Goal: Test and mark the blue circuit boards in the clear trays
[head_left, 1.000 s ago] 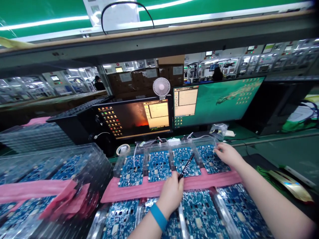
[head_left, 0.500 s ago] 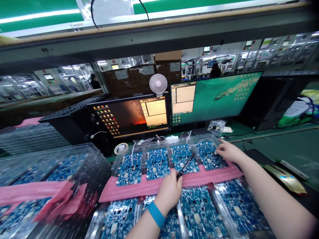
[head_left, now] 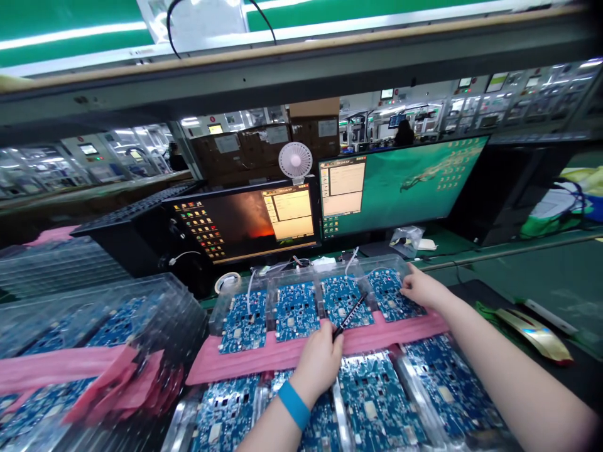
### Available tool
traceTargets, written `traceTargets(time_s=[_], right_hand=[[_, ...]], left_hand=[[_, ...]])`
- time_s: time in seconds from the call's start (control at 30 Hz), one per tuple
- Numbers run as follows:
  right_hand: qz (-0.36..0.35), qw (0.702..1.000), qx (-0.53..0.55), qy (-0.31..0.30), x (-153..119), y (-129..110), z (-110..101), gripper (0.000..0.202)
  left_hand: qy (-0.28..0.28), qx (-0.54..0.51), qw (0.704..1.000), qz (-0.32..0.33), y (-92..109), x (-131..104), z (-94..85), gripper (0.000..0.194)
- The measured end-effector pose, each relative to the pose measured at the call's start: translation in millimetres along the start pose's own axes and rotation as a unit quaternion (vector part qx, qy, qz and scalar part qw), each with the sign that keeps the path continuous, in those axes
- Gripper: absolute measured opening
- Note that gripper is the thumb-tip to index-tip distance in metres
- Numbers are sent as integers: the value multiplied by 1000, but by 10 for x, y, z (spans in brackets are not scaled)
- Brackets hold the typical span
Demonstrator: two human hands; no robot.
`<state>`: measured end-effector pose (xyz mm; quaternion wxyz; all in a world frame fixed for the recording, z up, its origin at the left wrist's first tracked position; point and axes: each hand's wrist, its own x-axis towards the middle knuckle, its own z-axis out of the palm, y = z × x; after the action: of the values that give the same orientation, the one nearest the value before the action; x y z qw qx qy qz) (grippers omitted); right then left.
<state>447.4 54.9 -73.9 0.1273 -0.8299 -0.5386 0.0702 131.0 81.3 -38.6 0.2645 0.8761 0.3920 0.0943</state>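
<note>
My left hand [head_left: 320, 355], with a blue band on its wrist, is closed around a black pen [head_left: 349, 317]. The pen's tip points up and right over the third blue circuit board [head_left: 340, 300] in the tray's back row. Over the rightmost board [head_left: 389, 295] of that row, my right hand [head_left: 420, 287] has its fingers pinched together. A thin white cable [head_left: 349, 262] runs from behind the tray toward those fingers and appears held in them; its end is hidden. Another white cable [head_left: 249, 292] reaches down onto the leftmost board [head_left: 245, 323].
Pink foam strip [head_left: 235, 364] crosses the clear plastic tray between its two board rows. More trays with boards [head_left: 127, 317] are stacked at left. Behind stand two monitors [head_left: 240, 220], a small fan [head_left: 295, 161] and a tape roll [head_left: 227, 282]. A gold mouse [head_left: 534, 333] lies right.
The view has shifted slightly. My right hand stays over the rightmost board, and the white cable near it hangs in a flatter curve. My left hand keeps the pen in place.
</note>
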Motion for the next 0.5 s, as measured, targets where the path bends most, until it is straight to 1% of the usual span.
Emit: traceTargets(time_s=[0.17,0.27,0.33,0.43,0.5], right_hand=[[17,999,-18,-22,-15,-55,26,11],[11,1000,-16,-16,-47,-59,34,11],[-6,1000,-2,-6,-74,-39,27,13],[-59,998,33,10,-122,88,-25,12],[-83,994,56,33,-168,283,-78,15]], left_hand=[[-1,-1,1000,5,-18,13,-1,15],[1,-2,1000,6,-20,9,-1,14],[2,-1,1000,6,-17,-4,1,15],[4,3,1000,3,-17,-34,8,16],[6,5,1000,1,-22,-53,13,17]])
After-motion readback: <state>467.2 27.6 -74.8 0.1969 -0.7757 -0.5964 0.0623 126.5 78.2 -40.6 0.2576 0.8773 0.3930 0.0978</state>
